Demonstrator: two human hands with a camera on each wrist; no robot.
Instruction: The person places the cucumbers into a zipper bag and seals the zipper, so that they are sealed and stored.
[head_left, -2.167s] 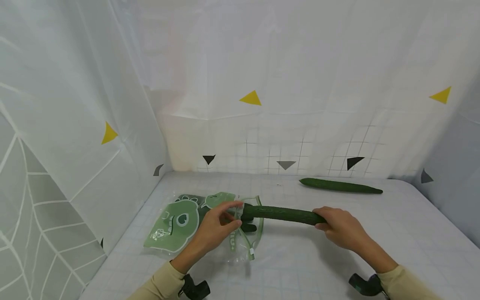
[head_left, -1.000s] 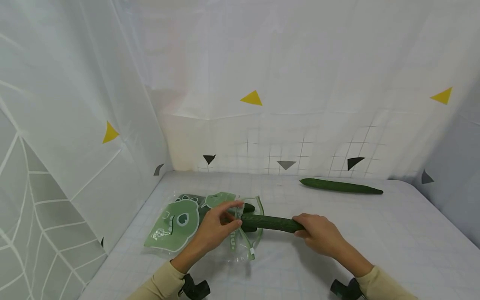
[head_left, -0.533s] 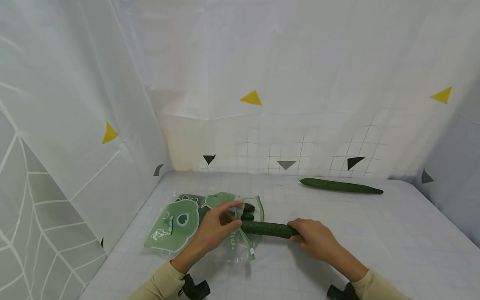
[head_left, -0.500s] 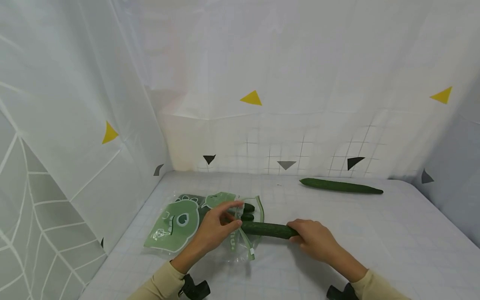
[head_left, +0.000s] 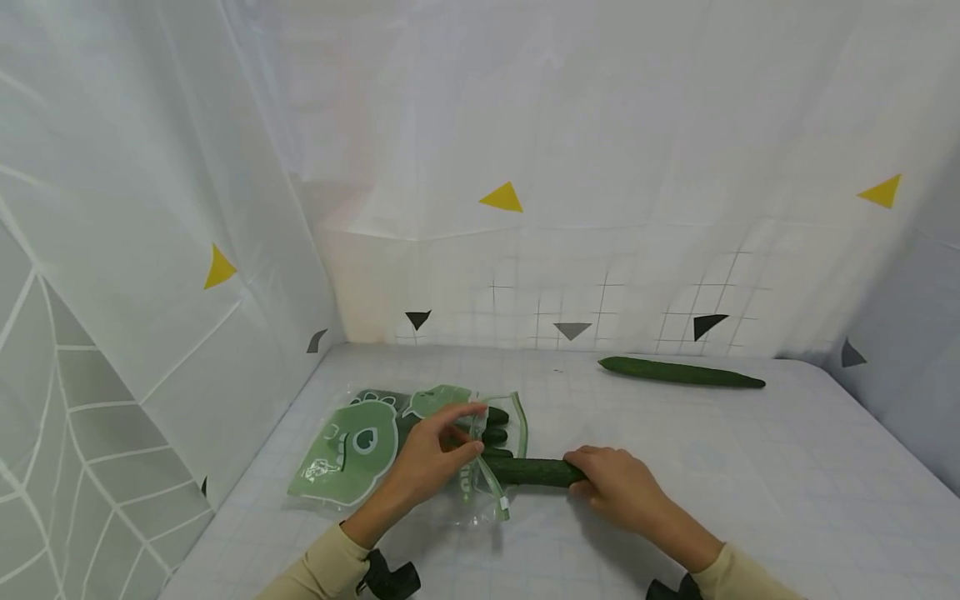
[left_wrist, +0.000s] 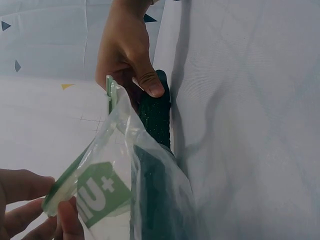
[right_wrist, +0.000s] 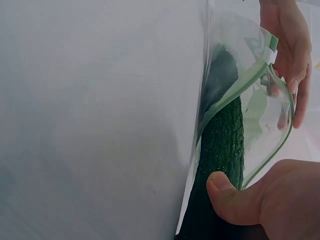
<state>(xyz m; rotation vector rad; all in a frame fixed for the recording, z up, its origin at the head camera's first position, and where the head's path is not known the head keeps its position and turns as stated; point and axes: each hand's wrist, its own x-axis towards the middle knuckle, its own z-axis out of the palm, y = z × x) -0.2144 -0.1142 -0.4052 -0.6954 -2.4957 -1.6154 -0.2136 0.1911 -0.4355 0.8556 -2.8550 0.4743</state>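
Note:
A clear zip bag with a green dinosaur print lies on the left of the table, its mouth facing right. My left hand pinches the upper edge of that mouth between thumb and fingers, lifting it. My right hand grips the right end of a dark green cucumber; its other end is inside the bag. In the right wrist view the cucumber passes under the green zip strip with its white slider. Ends of several other cucumbers show in the mouth, behind the held one.
Another cucumber lies at the back right of the table. White sheeting with yellow and black triangles hangs behind the table and at its sides. A wrist camera sits below each hand.
My right hand has moved left and toward me, sliding the cucumber deeper into the bag and nearer the mouth's front edge. The left hand keeps its place on the bag.

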